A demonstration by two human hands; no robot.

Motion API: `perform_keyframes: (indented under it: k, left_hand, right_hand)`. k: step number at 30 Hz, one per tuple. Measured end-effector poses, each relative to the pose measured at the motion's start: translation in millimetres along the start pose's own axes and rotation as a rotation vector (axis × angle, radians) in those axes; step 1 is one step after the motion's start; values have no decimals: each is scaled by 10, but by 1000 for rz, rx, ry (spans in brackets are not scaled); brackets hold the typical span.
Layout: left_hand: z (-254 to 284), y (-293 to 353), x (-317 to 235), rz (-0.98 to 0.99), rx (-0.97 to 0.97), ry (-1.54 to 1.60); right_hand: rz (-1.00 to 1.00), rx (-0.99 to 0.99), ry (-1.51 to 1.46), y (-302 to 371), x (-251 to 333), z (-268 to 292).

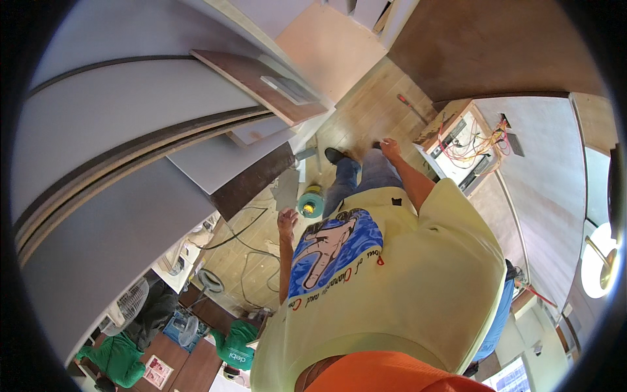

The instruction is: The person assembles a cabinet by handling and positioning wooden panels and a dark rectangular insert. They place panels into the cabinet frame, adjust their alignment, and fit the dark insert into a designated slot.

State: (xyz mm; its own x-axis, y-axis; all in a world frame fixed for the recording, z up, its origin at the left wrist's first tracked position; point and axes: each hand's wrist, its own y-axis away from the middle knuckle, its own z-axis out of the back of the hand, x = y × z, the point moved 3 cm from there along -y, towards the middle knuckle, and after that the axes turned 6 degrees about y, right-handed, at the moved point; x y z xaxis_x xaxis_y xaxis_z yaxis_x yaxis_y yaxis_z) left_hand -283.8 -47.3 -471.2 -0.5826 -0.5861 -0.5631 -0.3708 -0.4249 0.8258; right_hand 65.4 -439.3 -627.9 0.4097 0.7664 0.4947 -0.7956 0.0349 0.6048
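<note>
My left hand hangs beside my body with its fingers loosely bent and apart, and no object shows in it. Just to its right on the floor stands a round teal container with a yellow part on top. Further ahead, my right hand is held in front of my right thigh. Its fingers are curled together, and whatever they may hold is too small to make out. A red-handled tool, perhaps a screwdriver, lies on the wood-look floor ahead of that hand.
Large grey panels lean along the left, with a brown-faced board against them. At right, an open box spills tangled wires. Cables cross the floor. Two people in green shirts are at lower left, near a fan.
</note>
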Motion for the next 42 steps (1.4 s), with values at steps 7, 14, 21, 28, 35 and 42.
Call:
perform_keyframes:
  k: [7, 14, 21, 28, 35, 42]
  left_hand:
    - [-901, 193, 38, -99, 87, -95]
    - [-1701, 412, 749, 4, 254, -272]
    - [-1891, 510, 1178, -87, 244, -168]
    - [-1643, 662, 1385, -109, 192, -417]
    - [-1790, 693, 1132, -124, 317, -431]
    - [-2200, 739, 939, -237, 306, -377]
  right_hand:
    - [93, 84, -177, -31, -175, 205]
    - [173, 214, -530, 453, -621, 1073]
    - [31, 188, -309, 795, -1911, 1808]
    - [-102, 295, -509, 1084, -2312, 1706]
    - [-150, 347, -635, 1229, -2092, 1484]
    - [-154, 315, -489, 1142, -2303, 1527]
